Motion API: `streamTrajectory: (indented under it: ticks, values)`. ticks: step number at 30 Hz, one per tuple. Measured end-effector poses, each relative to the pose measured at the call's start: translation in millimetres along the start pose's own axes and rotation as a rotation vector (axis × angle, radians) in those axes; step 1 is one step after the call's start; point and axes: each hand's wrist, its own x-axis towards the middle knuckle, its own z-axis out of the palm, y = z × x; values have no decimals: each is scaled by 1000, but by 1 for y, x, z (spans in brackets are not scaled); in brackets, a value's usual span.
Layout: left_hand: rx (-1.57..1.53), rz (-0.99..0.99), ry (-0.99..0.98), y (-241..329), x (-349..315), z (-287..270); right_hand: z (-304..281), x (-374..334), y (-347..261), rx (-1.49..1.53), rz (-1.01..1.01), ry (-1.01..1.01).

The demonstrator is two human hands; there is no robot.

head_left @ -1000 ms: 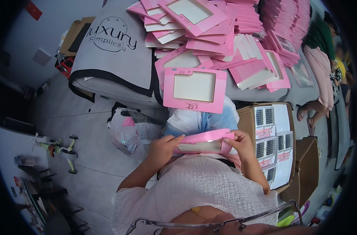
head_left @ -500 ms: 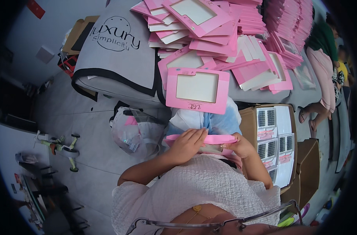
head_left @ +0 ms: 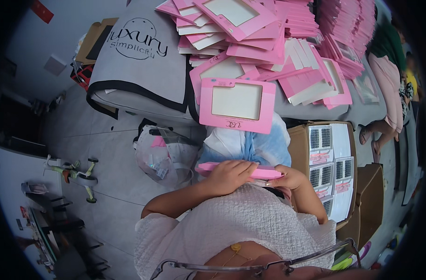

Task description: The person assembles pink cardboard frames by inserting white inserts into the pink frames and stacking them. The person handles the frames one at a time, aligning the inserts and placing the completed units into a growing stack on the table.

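Close to my body, over my lap, a pink cardboard box (head_left: 268, 172) is held nearly edge-on, so its faces barely show. My left hand (head_left: 232, 177) lies over its left and middle part, fingers wrapped along the edge. At the right end my right hand (head_left: 290, 178) grips it, with the thumb against the near side. In front of my knees lies a pink sleeve (head_left: 206, 109) with a window cutout, pale inside. It overlaps a grey sofa seat carrying a heap of similar pink sleeves (head_left: 255, 51).
On my right stands an open cardboard box (head_left: 307, 128) with several gridded packs (head_left: 321, 138). A clear plastic bag (head_left: 168, 158) of scraps sits on the left floor, near a small tricycle (head_left: 75, 175). Another person's legs (head_left: 385, 88) are at the far right.
My left hand has slid right along the pink box, its fingers lying flatter over the edge. The box has tilted, with its right end lower. My right hand has dropped slightly.
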Motion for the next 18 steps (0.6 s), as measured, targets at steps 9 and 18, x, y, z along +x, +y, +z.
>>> streamTrajectory:
  ticks: [9,18]
  values:
    - [31,-220,0,-20,1,-31,11,8,-28,-103,-541,647]
    - [144,-172,166,-26,-9,-10,35,27,5,-214,-642,790]
